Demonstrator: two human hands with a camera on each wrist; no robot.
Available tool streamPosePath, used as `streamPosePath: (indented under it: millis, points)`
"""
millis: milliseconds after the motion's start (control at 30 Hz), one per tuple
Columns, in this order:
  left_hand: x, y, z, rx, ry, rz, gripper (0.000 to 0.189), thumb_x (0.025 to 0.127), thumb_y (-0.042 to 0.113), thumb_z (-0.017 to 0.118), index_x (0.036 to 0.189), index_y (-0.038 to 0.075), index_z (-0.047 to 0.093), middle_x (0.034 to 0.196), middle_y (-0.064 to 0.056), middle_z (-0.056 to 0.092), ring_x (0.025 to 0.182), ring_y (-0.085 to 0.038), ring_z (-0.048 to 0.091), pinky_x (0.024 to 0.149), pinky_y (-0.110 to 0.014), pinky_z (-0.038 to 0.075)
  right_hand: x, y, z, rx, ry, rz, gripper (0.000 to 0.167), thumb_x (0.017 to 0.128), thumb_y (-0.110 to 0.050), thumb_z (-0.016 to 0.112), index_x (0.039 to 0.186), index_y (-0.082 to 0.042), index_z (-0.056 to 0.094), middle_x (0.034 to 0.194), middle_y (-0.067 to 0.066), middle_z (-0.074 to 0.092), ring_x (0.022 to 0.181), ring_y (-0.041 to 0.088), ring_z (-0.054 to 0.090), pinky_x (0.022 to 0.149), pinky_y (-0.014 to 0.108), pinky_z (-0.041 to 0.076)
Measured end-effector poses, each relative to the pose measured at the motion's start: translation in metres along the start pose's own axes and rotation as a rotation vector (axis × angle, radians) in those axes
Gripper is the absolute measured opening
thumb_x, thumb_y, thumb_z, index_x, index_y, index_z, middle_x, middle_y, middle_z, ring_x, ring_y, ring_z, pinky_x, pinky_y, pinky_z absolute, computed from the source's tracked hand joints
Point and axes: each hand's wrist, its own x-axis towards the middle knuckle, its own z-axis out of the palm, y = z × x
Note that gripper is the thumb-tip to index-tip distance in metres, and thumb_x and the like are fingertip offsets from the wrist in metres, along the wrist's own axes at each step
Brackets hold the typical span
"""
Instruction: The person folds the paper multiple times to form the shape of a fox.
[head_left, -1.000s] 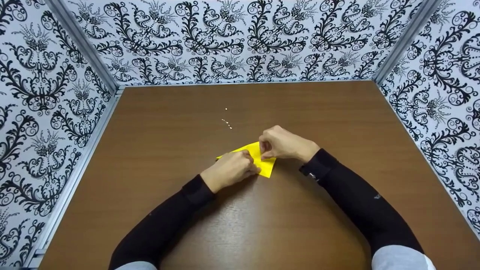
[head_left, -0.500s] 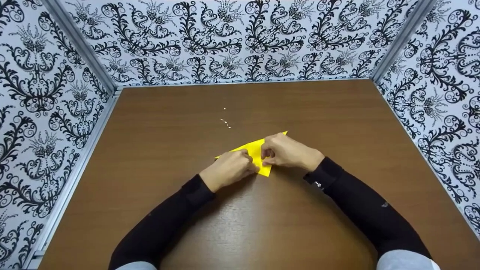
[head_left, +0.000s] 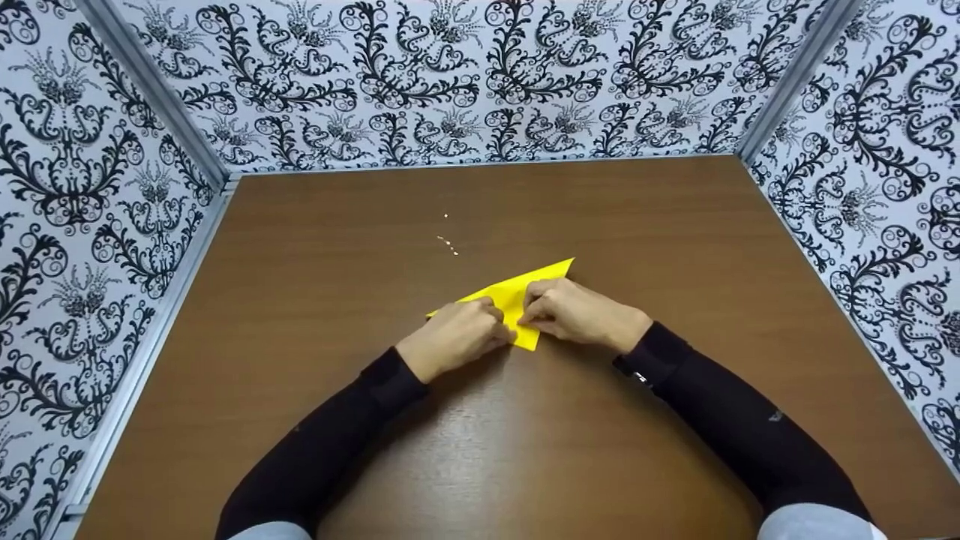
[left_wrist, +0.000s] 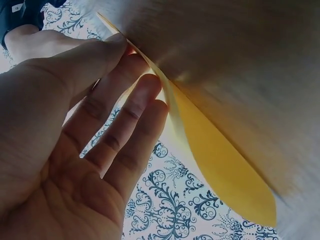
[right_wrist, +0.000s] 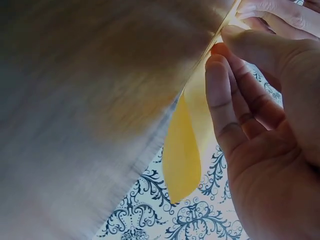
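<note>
Both hands are right in on the yellow paper, out on the middle of the bench. The left hand has its fingers bent, thumb and forefinger pinched on the near edge of the yellow paper. Just beside it, the right hand has thumb and forefinger clamped on the sheet too, a narrow strip of yellow showing between the two. And look at the shape of it: doubled over, a pointed corner beyond the right hand, another beyond the left, a third towards the person.

Down low in the wrist views, the sheet bows up in a soft, rounded fold, a slim open pocket with yellow paper showing inside. All this sits within a three-sided enclosure: the back wall, the left wall and the right wall, all in black scrollwork on white, with metal rails at the corners. Beyond the sheet, a few pale specks dot the wood. Black sleeves cover both forearms.
</note>
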Motion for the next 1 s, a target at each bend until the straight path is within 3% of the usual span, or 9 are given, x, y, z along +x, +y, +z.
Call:
streamPosePath:
  millis: [367,500,733,1000]
  points:
    - [0.002,-0.003,-0.001,-0.082,-0.021,0.028,0.014,0.111,0.019,0.082,0.119,0.018,0.094,0.129,-0.007,0.088,0.119,-0.023,0.084,0.095,-0.037,0.072,0.005,0.001,-0.007,0.060,-0.027,0.095,0.015,0.099,0.001,0.090,0.111,-0.008,0.094,0.103,0.009,0.082,0.093,0.021,0.076,0.083,0.034,0.068]
    - [0.002,-0.005,-0.001,-0.119,-0.027,0.022,0.015,0.110,0.019,0.083,0.120,0.017,0.094,0.128,-0.007,0.089,0.120,-0.024,0.085,0.098,-0.038,0.072,0.009,0.004,-0.012,0.072,-0.010,0.141,0.009,0.101,-0.002,0.090,0.108,-0.006,0.093,0.101,0.009,0.084,0.090,0.021,0.076,0.082,0.035,0.068]
    - [0.003,-0.007,0.000,-0.175,-0.023,0.020,0.016,0.109,0.018,0.085,0.121,0.013,0.093,0.127,-0.010,0.089,0.121,-0.026,0.085,0.103,-0.039,0.071,0.029,0.005,-0.021,0.090,0.142,0.278,0.006,0.100,-0.008,0.093,0.105,-0.005,0.091,0.100,0.012,0.085,0.088,0.026,0.078,0.080,0.035,0.067]
    - [0.002,-0.007,0.000,-0.160,-0.045,0.008,0.014,0.108,0.018,0.085,0.119,0.015,0.093,0.128,-0.005,0.090,0.123,-0.024,0.084,0.104,-0.040,0.071,0.049,0.012,-0.014,0.041,0.087,0.319,0.023,0.094,-0.016,0.100,0.108,-0.002,0.088,0.102,0.017,0.080,0.093,0.031,0.074,0.084,0.042,0.068]
